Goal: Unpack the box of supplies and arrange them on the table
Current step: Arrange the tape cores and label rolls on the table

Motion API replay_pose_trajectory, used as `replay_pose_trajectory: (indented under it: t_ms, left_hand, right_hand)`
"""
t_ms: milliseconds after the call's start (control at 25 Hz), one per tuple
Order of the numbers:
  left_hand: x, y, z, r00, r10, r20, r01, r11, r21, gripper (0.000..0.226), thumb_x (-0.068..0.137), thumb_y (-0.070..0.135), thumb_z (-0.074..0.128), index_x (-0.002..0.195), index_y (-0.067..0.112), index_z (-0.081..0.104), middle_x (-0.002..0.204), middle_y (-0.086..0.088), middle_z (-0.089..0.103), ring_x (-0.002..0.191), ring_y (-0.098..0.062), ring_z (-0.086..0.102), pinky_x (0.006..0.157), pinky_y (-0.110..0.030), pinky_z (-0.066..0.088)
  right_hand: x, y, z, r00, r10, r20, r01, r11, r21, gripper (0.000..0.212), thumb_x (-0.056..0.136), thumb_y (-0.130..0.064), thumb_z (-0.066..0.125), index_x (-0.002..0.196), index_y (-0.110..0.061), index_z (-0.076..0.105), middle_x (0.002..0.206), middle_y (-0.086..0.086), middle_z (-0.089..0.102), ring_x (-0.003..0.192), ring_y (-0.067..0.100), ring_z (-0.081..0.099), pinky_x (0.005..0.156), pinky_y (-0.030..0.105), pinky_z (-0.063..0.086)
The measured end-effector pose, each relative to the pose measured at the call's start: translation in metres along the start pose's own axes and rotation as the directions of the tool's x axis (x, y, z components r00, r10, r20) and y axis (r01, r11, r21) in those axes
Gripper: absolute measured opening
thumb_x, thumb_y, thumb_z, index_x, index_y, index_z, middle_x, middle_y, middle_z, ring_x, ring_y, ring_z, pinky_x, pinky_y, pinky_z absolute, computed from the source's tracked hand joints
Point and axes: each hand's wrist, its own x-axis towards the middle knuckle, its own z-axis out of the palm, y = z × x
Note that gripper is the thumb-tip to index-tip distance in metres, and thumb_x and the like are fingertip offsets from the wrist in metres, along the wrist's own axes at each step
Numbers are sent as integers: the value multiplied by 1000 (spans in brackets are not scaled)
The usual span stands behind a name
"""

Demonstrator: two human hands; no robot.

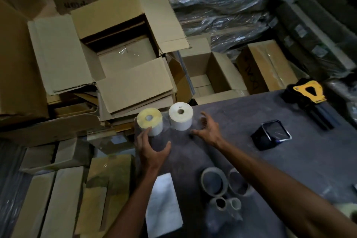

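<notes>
Two label rolls stand upright at the far left corner of the dark grey table [251, 160]: a yellowish roll [150, 123] and, right of it, a white roll [181, 115]. My left hand [152, 150] is spread just in front of the yellowish roll, fingertips touching its near side. My right hand [207, 130] hovers with fingers spread just right of the white roll, holding nothing. The big open cardboard box [119, 44] stands beyond the table's left corner, its flaps folded out.
On the table lie a black square holder [271, 134], a yellow-and-black tape dispenser [309, 95], several empty grey tape cores [222, 189] and a white sheet [164, 205]. Cardboard boxes and plastic-wrapped bundles crowd the floor all round.
</notes>
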Motion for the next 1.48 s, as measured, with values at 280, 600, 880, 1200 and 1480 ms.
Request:
replay_pose_trajectory:
  t_ms: [280,600,880,1200,1480]
  left_hand:
    - [-105,106,12,994,5,-106,-33,966,-258,43,79,16,77,118,17,61,114,-3,65,104,-15,62,84,-39,58]
    - [-280,213,87,987,151,63,-122,936,-330,35,79,15,76,111,21,66,106,2,69,91,-10,68,74,-19,56]
    - [-393,180,152,899,110,424,-90,994,-68,79,60,47,84,129,29,51,128,6,53,121,-12,54,101,-26,44]
    - [-416,168,164,881,-53,470,12,996,90,133,45,67,82,153,21,20,156,3,32,143,-15,33,113,-29,29]
    - [-411,172,174,906,1,424,-38,996,79,106,45,51,91,135,23,43,132,8,53,122,-7,50,98,-5,31]
  right_hand:
    - [-100,39,-96,989,-133,-66,138,987,83,45,86,-20,72,128,-11,59,122,6,66,113,13,62,97,25,50]
    - [-221,163,-221,982,-168,-83,172,984,45,36,86,-11,72,121,-8,65,115,4,69,106,11,64,88,7,47]
    - [-288,274,-301,950,-305,-59,263,889,-374,47,76,-37,76,116,-17,64,115,7,63,105,28,60,93,34,48]
    - [-312,314,-307,969,-220,-112,164,914,-371,82,57,-68,79,125,-30,55,146,4,36,133,27,40,109,42,40]
    - [-313,319,-303,978,-167,-123,146,977,-158,114,48,-56,90,143,-27,34,144,-2,31,130,16,40,110,32,41]
